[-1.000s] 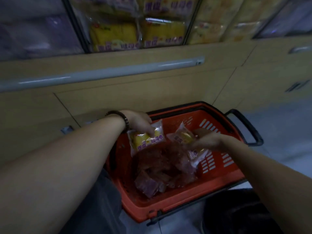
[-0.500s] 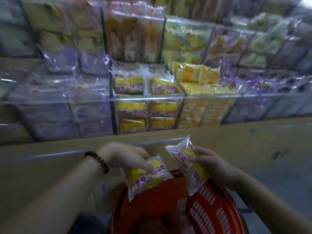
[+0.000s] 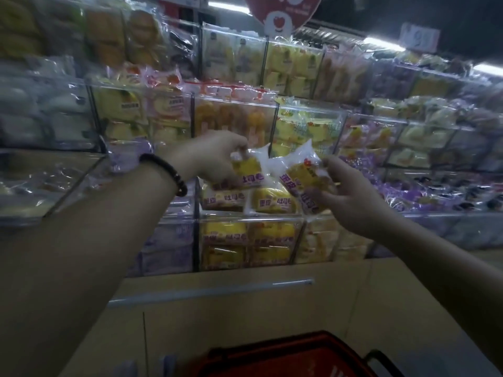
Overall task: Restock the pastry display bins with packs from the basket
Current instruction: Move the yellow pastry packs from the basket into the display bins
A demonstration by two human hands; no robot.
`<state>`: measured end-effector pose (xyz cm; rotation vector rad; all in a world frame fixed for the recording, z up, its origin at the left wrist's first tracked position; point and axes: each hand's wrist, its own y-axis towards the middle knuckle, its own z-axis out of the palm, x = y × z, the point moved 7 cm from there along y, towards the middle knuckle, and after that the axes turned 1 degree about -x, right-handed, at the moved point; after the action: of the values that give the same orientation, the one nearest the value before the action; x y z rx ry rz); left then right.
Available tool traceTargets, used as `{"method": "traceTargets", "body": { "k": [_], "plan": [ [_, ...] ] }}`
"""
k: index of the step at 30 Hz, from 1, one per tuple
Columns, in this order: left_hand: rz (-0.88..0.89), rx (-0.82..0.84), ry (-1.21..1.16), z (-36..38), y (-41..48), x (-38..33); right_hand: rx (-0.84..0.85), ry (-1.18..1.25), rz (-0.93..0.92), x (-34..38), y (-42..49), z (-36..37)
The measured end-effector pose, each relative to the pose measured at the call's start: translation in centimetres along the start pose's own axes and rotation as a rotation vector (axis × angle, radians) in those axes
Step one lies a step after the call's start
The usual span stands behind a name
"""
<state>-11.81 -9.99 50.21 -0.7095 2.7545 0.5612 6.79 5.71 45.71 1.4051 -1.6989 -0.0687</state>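
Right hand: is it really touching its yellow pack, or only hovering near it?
Touching. In the head view the right hand pinches the yellow pack: thumb above, fingers beneath the wrapper, with no gap.

The left pack (image 3: pixel 246 170) and right pack (image 3: pixel 307 183) are wrapped in glossy, crinkled clear plastic film. The display bins (image 3: pixel 245 216) are clear hard plastic (glare streaks their walls). The basket (image 3: pixel 285 346) is smooth red plastic. The cabinet front (image 3: pixel 245 322) looks like matt wood laminate, its rail (image 3: pixel 212 291) dull metal.
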Motion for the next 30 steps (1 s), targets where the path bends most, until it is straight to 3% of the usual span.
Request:
{"method": "traceTargets", "body": {
  "k": [2,6,9,14,17,25,30],
  "plan": [
    [0.001,-0.063,0.086,1.8,1.3,1.2,-0.038,-0.150,-0.031,0.2,1.0,0.1],
    [-0.007,-0.027,0.155,5.0,2.0,4.2,-0.101,-0.348,-0.045,-0.1,2.0,1.3],
    [0.065,0.005,0.303,4.9,1.4,4.0,-0.074,-0.434,-0.082,0.1,2.3,2.7],
    [0.103,-0.084,0.477,3.7,0.8,3.8,-0.062,-0.484,-0.196,1.4,3.1,4.7],
    [0.141,-0.079,0.529,4.3,0.8,3.2,0.009,-0.681,-0.264,1.5,3.6,6.1],
    [0.076,0.074,0.548,6.2,1.6,4.0,0.228,-0.832,-0.120,-0.7,4.8,8.0],
    [0.084,0.125,0.508,7.2,1.8,3.6,0.362,-0.746,-0.007,-1.0,5.1,8.4]
  ]
}}
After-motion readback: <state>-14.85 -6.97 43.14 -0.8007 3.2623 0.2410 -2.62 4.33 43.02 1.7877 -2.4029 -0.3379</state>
